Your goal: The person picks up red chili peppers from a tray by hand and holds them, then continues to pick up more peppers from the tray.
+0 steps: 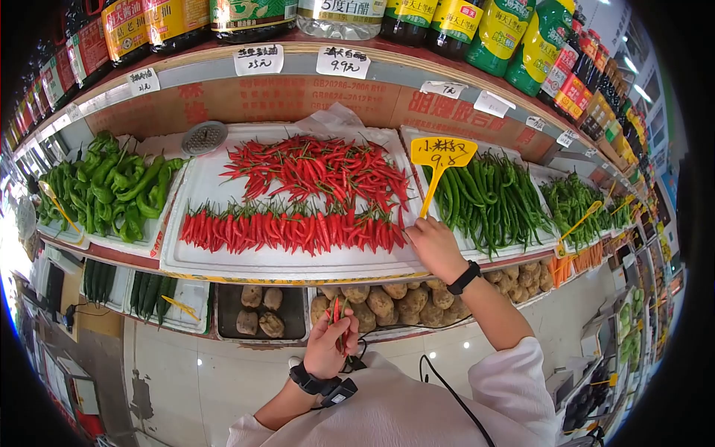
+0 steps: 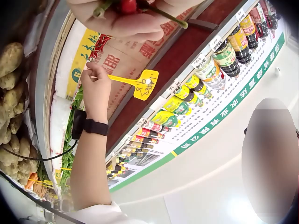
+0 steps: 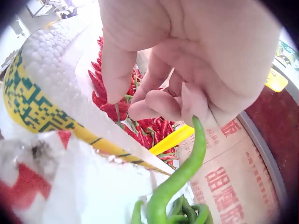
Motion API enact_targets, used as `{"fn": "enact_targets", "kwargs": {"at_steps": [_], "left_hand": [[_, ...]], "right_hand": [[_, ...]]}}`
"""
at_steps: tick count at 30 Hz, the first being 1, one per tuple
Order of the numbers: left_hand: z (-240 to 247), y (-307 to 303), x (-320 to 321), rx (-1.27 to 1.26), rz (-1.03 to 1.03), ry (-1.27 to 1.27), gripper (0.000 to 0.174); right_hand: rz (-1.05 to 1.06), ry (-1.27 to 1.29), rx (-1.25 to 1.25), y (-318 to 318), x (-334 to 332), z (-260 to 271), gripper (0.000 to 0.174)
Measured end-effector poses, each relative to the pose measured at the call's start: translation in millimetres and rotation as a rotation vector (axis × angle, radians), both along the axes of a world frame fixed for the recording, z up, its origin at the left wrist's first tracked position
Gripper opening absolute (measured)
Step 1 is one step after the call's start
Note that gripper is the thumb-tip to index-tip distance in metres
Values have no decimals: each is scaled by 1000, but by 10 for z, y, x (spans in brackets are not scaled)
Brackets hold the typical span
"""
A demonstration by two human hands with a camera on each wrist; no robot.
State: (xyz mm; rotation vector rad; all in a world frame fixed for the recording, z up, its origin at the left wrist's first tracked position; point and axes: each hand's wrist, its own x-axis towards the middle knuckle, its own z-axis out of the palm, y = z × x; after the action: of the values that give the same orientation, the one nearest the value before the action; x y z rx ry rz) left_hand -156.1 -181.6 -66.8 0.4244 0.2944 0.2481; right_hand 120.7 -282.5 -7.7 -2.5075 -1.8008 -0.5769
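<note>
In the head view, my left hand grips several red chilies upright below the shelf edge; in the left wrist view its fingers curl around a red chili. My right hand is at the right end of a neat row of red chilies, beside the stem of a yellow price sign. A looser pile of red chilies lies behind the row. In the right wrist view, a small gap separates thumb and forefinger around a green stem; other fingers curl inward.
Long green peppers lie right of the white foam tray, wider green peppers left. A bottle shelf overhangs behind. Potatoes and cucumbers sit below; a black cable crosses the clothing.
</note>
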Motion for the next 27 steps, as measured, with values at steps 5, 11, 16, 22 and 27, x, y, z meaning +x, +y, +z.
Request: {"fn": "enact_targets", "kwargs": {"at_steps": [5, 11, 16, 22, 27], "left_hand": [[5, 0, -14, -17, -7, 5, 15], [3, 0, -27, -11, 1, 17, 15], [-28, 3, -61, -21, 1, 19, 15], [-29, 0, -68, -23, -5, 25, 15], [-13, 8, -81, -29, -8, 15, 15]], "right_hand": [[35, 29, -41, -28, 54, -17, 12], [64, 88, 220, 33, 63, 149, 15], [20, 95, 421, 48, 76, 417, 8], [-121, 137, 284, 116, 162, 323, 6], [-126, 103, 309, 219, 217, 174, 8]]}}
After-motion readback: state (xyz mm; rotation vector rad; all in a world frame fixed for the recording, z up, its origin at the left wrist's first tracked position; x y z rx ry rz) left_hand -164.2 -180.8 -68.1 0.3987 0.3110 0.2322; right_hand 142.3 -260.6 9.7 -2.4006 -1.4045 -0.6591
